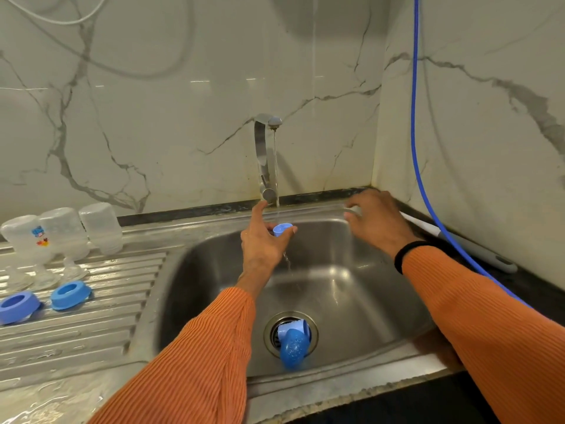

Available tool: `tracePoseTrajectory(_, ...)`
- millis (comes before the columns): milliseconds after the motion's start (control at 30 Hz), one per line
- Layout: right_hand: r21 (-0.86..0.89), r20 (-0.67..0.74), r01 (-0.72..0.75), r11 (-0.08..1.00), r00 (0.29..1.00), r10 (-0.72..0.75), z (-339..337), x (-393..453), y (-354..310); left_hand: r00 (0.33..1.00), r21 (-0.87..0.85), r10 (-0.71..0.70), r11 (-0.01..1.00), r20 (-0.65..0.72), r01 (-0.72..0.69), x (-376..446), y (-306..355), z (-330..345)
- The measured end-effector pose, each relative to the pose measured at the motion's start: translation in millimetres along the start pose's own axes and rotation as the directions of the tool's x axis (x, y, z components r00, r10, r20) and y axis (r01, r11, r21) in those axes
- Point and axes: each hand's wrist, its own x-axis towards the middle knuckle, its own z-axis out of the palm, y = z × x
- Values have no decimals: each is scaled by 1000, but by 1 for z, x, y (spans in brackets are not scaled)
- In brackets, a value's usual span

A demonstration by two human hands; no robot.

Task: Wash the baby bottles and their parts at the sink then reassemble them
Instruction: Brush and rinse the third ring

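Left hand (264,240) pinching — right hand (374,217) outstretched, blurred.

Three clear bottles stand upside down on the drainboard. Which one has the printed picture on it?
The leftmost bottle, nearest the frame's left edge: it carries a blue and red print. The middle bottle and right bottle look plain.

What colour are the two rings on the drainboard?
Blue: both rings show clearly in the head view.
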Motion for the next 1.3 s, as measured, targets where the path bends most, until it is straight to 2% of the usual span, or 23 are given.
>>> tracePoseTrajectory(67,179,49,123,976,990,-134,3,-5,-27,1000,-9,17,1000,20,-17,1,-1,1)
tracePoseTrajectory(100,226,98,136,965,982,-161,5,-8,-40,999,-16,34,999,30,-33,2,-2,1)
tracePoseTrajectory(200,262,311,52,964,941,-135,15,-14,-70,992,-22,116,993,49,-115,0,-3,0)
tracePoseTrajectory(267,234,398,10,972,911,-105,24,-14,-82,982,6,181,983,58,-181,-2,-2,-2)
tracePoseTrajectory(333,274,428,-61,960,901,-65,30,-11,-89,971,29,231,972,65,-233,-3,0,-3)
tracePoseTrajectory(467,537,498,-222,814,862,-93,32,-11,-96,956,61,287,955,58,-291,0,-2,0)
tracePoseTrajectory(567,590,539,-268,762,833,-124,32,-12,-94,957,67,285,955,49,-288,5,-7,0)
tracePoseTrajectory(800,501,486,-254,827,874,-25,41,-9,-93,968,147,243,957,69,-251,0,-3,-1)
tracePoseTrajectory(900,526,496,-283,802,868,-19,47,-3,-100,983,31,185,982,15,-185,8,-3,-2)
tracePoseTrajectory(1000,517,481,-310,798,876,29,56,5,-101,988,2,147,989,39,-147,11,-8,-3)
tracePoseTrajectory(1167,544,283,-157,824,959,-4,62,6,-85,987,12,158,987,-29,-158,15,-6,-6)
tracePoseTrajectory(1233,591,306,-169,789,952,-25,61,5,-82,999,-113,47,993,6,-46,19,-7,-6)
tracePoseTrajectory(1300,635,367,-217,741,929,-42,59,4,-84,975,-336,-165,919,151,207,18,-6,-6)
